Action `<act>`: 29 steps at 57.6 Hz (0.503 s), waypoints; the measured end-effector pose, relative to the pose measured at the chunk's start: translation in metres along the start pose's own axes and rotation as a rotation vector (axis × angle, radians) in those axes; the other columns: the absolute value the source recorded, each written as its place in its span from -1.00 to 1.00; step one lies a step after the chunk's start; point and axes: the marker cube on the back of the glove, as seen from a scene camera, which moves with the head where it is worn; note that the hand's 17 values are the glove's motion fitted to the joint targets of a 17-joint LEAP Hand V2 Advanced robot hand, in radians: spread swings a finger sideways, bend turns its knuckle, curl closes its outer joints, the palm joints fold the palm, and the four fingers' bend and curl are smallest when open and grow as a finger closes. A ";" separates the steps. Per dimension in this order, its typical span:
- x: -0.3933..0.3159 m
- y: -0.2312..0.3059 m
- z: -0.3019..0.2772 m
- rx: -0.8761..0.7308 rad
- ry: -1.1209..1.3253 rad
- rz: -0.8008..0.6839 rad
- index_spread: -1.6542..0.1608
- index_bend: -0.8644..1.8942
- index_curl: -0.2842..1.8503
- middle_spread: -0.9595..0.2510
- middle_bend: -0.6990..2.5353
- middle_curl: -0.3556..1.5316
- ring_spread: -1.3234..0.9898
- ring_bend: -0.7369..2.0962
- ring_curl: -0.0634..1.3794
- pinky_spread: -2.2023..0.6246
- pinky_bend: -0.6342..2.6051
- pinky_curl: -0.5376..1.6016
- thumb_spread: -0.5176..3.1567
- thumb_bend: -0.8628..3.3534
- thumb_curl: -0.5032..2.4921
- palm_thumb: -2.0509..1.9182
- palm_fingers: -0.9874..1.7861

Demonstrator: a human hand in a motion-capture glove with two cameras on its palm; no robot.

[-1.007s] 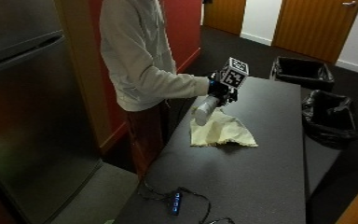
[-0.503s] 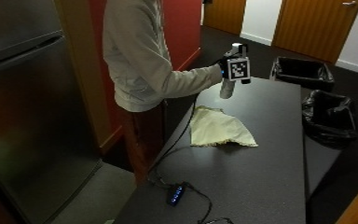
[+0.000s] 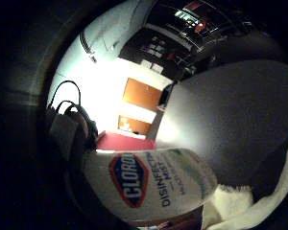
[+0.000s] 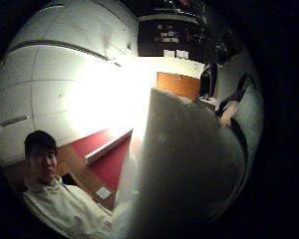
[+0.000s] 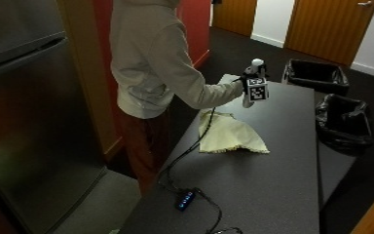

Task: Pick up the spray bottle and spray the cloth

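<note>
A person stands at the dark tabletop (image 5: 271,161) with the gloved right hand (image 5: 251,88) raised above it, the grip curled round a white spray bottle (image 5: 253,74) held upright in the air, its nozzle at the top. The bottle's labelled body fills much of the little finger side palm view, close to the palm. A pale yellow cloth (image 5: 229,136) lies rumpled on the tabletop, below and nearer the camera than the bottle, apart from it. Two black bins (image 5: 343,122) stand on the floor beside the tabletop's far end.
</note>
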 end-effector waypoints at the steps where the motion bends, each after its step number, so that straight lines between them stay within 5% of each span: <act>1: 0.004 0.000 0.008 -0.002 -0.001 0.003 0.65 -0.09 -0.23 0.37 -0.23 -0.11 0.00 -0.03 -0.29 0.39 -0.38 -0.15 -0.65 -0.61 -0.14 0.51 0.70; 18: 0.031 0.002 0.052 -0.017 0.010 0.022 0.66 -0.13 -0.23 0.40 -0.24 -0.11 0.03 -0.07 -0.30 0.37 -0.36 -0.15 -0.64 -0.61 -0.15 0.50 0.68; 29: 0.042 0.023 0.082 -0.173 -0.027 0.064 0.67 -0.13 -0.23 0.41 -0.26 -0.12 0.03 -0.08 -0.29 0.37 -0.36 -0.14 -0.63 -0.61 -0.15 0.50 0.67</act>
